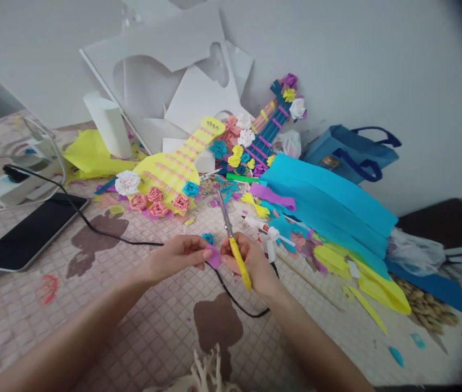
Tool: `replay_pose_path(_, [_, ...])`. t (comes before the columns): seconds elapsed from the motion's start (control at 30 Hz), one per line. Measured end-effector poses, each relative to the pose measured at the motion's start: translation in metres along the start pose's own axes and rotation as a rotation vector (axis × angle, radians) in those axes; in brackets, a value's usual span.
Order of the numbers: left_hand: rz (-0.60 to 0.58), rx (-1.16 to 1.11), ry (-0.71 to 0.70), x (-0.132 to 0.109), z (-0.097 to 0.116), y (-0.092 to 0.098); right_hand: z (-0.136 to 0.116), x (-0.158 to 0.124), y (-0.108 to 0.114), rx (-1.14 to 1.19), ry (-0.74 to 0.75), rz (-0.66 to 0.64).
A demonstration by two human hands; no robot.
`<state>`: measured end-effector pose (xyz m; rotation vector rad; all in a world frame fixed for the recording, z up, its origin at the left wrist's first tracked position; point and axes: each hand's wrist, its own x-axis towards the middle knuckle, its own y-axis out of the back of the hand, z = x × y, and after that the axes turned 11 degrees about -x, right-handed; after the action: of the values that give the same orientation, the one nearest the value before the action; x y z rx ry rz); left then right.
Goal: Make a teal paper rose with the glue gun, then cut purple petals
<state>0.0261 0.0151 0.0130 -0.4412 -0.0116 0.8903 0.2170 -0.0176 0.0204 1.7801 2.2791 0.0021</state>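
Between my two hands is a small piece of purple paper [213,256]. My left hand [179,256] pinches its left side, and a small blue paper flower [208,238] shows just above those fingertips. My right hand [251,261] holds scissors with yellow handles [239,260], blades pointing up and away, while its fingertips are at the paper's right edge. A black cable [231,295] runs beneath the hands. Beyond them lies a yellow guitar-shaped cutout [169,171] with pink, white and blue paper flowers.
A black phone [30,231] and a power strip [18,185] are at the left. Blue crepe paper [328,201], yellow paper [361,277], a wooden stick [310,280] and a glue gun [270,245] lie to the right. White boards [202,98] lean on the wall.
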Motion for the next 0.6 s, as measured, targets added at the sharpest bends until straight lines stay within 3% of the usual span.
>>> replay_pose_path(0.27, [0.245,-0.013,-0.035,0.002,-0.004,-0.009,0.008,-0.002,-0.014,0.193,-0.104,0.031])
replay_pose_path(0.37, [0.281,-0.055,-0.022,0.001,-0.006,-0.011,0.009,-0.001,-0.016,0.195,-0.113,0.095])
replay_pose_path(0.6, [0.312,-0.2,0.039,0.002,-0.012,-0.008,0.011,0.002,-0.011,0.175,-0.118,0.113])
